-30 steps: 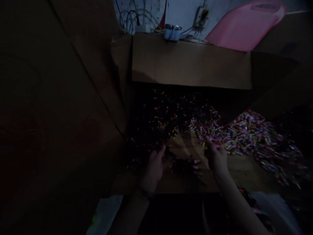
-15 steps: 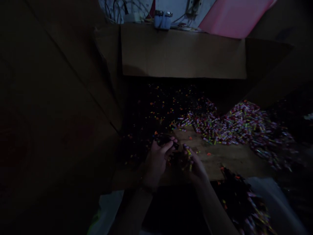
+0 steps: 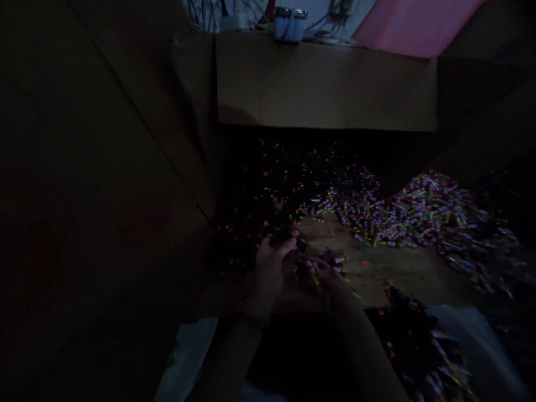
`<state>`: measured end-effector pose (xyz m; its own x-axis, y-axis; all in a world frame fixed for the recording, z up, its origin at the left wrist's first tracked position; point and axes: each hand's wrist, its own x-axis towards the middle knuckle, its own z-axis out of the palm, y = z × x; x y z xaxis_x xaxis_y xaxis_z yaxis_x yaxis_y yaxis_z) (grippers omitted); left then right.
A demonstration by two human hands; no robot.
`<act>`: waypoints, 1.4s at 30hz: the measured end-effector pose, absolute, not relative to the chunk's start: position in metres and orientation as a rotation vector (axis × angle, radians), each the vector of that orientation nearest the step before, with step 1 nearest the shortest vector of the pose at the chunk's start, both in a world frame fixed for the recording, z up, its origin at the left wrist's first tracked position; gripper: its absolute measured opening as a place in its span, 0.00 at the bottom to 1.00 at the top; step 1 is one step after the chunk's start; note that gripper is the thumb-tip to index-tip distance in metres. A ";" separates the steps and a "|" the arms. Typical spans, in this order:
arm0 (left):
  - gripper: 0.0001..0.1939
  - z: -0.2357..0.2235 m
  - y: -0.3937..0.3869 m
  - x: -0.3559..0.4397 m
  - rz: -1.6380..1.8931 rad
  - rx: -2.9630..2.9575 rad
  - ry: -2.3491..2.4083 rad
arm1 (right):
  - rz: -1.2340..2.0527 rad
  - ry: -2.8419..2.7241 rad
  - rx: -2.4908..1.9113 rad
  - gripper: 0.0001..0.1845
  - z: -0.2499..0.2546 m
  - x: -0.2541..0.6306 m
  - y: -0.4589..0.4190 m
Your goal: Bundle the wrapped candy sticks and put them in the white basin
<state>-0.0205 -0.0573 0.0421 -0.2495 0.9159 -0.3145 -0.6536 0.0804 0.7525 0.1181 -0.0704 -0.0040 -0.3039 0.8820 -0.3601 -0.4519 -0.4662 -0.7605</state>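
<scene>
The scene is very dark. My left hand [image 3: 271, 261] is curled round a dark bundle of small sticks, thumb on top. My right hand [image 3: 325, 274] sits just to its right, fingers pinched on a few small colourful pieces. Both hover over a brown cardboard sheet [image 3: 397, 273]. A big heap of small pink, yellow and white wrapped sticks [image 3: 419, 215] lies to the right on that sheet. Scattered bright bits [image 3: 288, 184] dot the dark area beyond my hands.
Tall cardboard walls stand at left [image 3: 125, 167] and behind [image 3: 326, 84]. On top of the back wall sit a small blue-white object [image 3: 290, 23] and cables. A pink plastic thing [image 3: 414, 25] leans at upper right. A bag of more sticks [image 3: 422, 346] lies at lower right.
My right hand left the heap at right and came in beside my left hand. My left hand went from open fingers to curled round a dark bundle.
</scene>
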 end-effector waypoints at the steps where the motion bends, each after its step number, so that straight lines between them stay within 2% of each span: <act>1: 0.16 0.043 -0.058 -0.020 1.528 0.365 1.006 | 1.874 -0.738 -0.989 0.17 -0.001 0.120 -0.071; 6: 0.17 0.048 -0.064 -0.018 1.465 0.409 0.995 | 1.730 -1.032 -1.037 0.22 0.019 0.133 -0.071; 14: 0.17 0.058 -0.074 -0.021 1.428 0.547 0.992 | 1.567 -1.375 -1.143 0.20 0.038 0.147 -0.066; 24: 0.13 0.053 -0.075 -0.023 1.365 0.661 1.120 | 1.535 -1.483 -1.178 0.20 0.050 0.146 -0.073; 29: 0.14 0.053 -0.076 -0.024 1.333 0.714 1.156 | 1.553 -1.510 -1.220 0.19 0.055 0.150 -0.071; 34: 0.15 0.057 -0.077 -0.027 1.257 0.710 1.192 | 1.421 -1.489 -1.247 0.17 0.061 0.148 -0.077; 37: 0.19 0.051 -0.076 -0.031 1.242 0.720 1.117 | 1.378 -1.440 -1.257 0.16 0.061 0.145 -0.079; 42: 0.39 0.035 -0.074 -0.039 1.165 0.816 0.787 | 1.477 -1.198 -1.296 0.20 0.050 0.145 -0.079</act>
<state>-0.0392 -0.0739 0.0353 0.2112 0.9720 -0.1035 -0.4594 0.1922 0.8672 0.1447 -0.0788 0.0500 -0.1390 0.9667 -0.2148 0.0106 -0.2155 -0.9765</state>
